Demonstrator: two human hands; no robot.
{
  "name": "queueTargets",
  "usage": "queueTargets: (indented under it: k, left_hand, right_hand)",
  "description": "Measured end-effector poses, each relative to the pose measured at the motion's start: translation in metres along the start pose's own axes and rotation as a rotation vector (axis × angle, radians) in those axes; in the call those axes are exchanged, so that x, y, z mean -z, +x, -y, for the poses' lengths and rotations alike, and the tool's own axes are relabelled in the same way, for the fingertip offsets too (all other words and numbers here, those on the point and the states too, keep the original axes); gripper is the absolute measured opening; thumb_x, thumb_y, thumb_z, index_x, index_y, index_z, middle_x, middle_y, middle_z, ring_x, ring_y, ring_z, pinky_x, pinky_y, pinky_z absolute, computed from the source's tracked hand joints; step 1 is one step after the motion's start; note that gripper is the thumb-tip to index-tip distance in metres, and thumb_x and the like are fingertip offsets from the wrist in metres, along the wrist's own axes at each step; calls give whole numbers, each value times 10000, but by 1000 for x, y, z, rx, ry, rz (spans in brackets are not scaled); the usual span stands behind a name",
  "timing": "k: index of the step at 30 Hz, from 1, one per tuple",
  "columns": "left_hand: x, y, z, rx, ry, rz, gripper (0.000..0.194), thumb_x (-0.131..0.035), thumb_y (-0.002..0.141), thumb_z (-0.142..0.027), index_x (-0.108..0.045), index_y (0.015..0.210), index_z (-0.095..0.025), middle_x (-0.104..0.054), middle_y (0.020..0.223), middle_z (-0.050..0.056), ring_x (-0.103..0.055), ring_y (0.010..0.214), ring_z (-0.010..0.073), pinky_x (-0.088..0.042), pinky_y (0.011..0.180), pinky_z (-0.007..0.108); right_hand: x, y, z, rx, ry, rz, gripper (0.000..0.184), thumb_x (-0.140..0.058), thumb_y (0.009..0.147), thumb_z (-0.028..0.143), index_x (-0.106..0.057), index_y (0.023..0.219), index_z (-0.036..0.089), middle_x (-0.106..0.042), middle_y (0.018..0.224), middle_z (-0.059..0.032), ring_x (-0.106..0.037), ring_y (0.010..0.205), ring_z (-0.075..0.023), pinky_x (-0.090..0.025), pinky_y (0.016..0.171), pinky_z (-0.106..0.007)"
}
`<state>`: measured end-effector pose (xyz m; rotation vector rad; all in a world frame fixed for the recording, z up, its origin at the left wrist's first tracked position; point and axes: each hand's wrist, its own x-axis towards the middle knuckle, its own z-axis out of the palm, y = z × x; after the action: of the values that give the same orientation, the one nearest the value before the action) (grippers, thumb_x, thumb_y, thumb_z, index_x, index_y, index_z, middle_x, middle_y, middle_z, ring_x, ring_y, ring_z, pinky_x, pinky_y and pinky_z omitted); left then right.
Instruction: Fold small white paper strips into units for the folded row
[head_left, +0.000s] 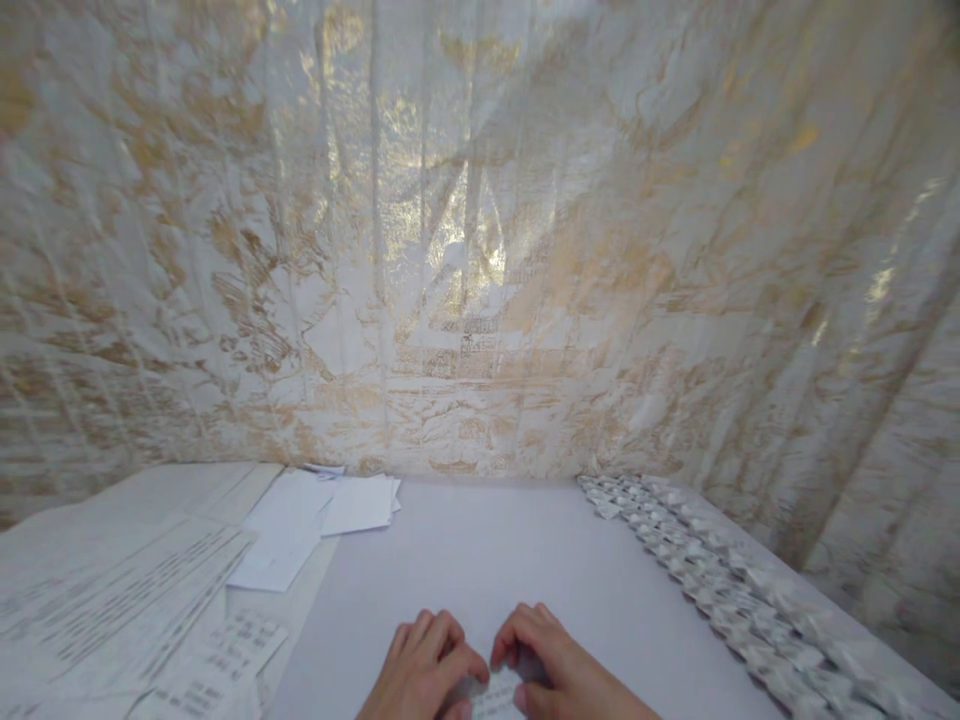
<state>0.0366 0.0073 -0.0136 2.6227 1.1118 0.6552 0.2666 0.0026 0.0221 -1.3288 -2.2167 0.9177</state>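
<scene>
At the bottom middle, my left hand (427, 665) and my right hand (551, 665) face each other over the pale tabletop (480, 560). Between them is a small piece of printed paper (496, 696), with rows of dark marks. The fingers of both hands are bent and pinch this paper from its two sides. Its lower part is cut off by the frame's edge, and its folds are partly hidden by my fingers.
Blank white paper slips (361, 503) lie at the back left, with printed sheets (142, 600) nearer on the left. Rows of folded paper pieces (720, 590) run along the right side. Behind the table hangs a white and gold patterned curtain (465, 250).
</scene>
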Motion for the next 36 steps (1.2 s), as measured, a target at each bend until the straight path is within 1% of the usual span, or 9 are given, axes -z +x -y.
queueTargets:
  k: [5, 11, 18, 21, 23, 27, 30, 34, 36]
  left_hand:
    - [18, 3, -15, -47, 10, 56, 189, -758, 837, -184, -686, 991, -267, -641, 1051, 12, -577, 983, 229, -417, 836, 342]
    - [9, 3, -32, -2, 163, -79, 125, -714, 874, -100, -690, 891, -222, -702, 964, -10, -630, 914, 191, -462, 800, 298]
    - [-5, 8, -24, -104, 406, -220, 215, -643, 823, 19, -681, 823, -193, -719, 862, 6, -663, 807, 218, -485, 772, 339]
    - [-6, 8, -24, -175, 461, -273, 231, -596, 832, 36, -664, 862, -183, -715, 905, 25, -649, 838, 232, -476, 800, 368]
    - [-5, 6, -26, -216, 470, -303, 193, -609, 851, 2, -656, 879, -182, -709, 931, 34, -634, 860, 238, -462, 825, 382]
    - [-6, 4, -30, -269, 453, -361, 147, -656, 850, -39, -650, 886, -181, -704, 937, 37, -616, 873, 242, -431, 875, 399]
    - [-7, 4, -34, -317, 422, -408, 117, -653, 868, -80, -643, 885, -196, -704, 903, 21, -620, 862, 231, -424, 901, 392]
    - [-4, 0, -39, -324, 375, -441, 109, -592, 911, -112, -610, 940, -216, -710, 933, 21, -642, 848, 220, -458, 848, 362]
    - [-7, -3, -39, -242, 271, -434, 142, -619, 922, -238, -563, 1052, -224, -700, 1008, 48, -661, 871, 227, -488, 786, 329]
  right_hand:
    - [-5, -4, 8, -2, 34, -71, 455, -479, 559, 40, -716, 904, 219, -639, 991, -42, -571, 1065, -251, -242, 1102, -482]
    - [-24, -20, 10, 53, 10, -254, 381, -486, 683, 46, -700, 951, 211, -621, 1028, -60, -548, 1079, -256, -363, 1011, -419]
    - [-42, -8, -15, 194, -178, -344, 239, -575, 776, 60, -672, 949, 193, -654, 931, -55, -608, 918, -250, -450, 854, -379]
    - [-43, -11, -7, 209, -222, -434, 179, -551, 873, 67, -659, 915, 203, -658, 909, -42, -621, 894, -224, -466, 818, -332]
    - [-43, -17, 3, 219, -317, -466, 164, -584, 872, 68, -661, 903, 210, -660, 926, -42, -625, 907, -224, -465, 819, -319]
    - [-47, -23, 15, 164, -557, -451, 178, -629, 814, 55, -672, 903, 203, -686, 941, -61, -644, 892, -243, -464, 791, -317]
    - [-52, -20, 10, 84, -663, -415, 241, -644, 725, 56, -671, 924, 189, -722, 930, -87, -675, 860, -272, -467, 737, -316]
    - [-55, -14, -5, 97, -639, -388, 318, -589, 677, 71, -664, 967, 179, -761, 888, -118, -711, 783, -295, -458, 662, -309]
    - [-54, -13, -11, 128, -595, -390, 306, -590, 699, 117, -651, 988, 199, -773, 843, -88, -717, 724, -268, -451, 623, -279]
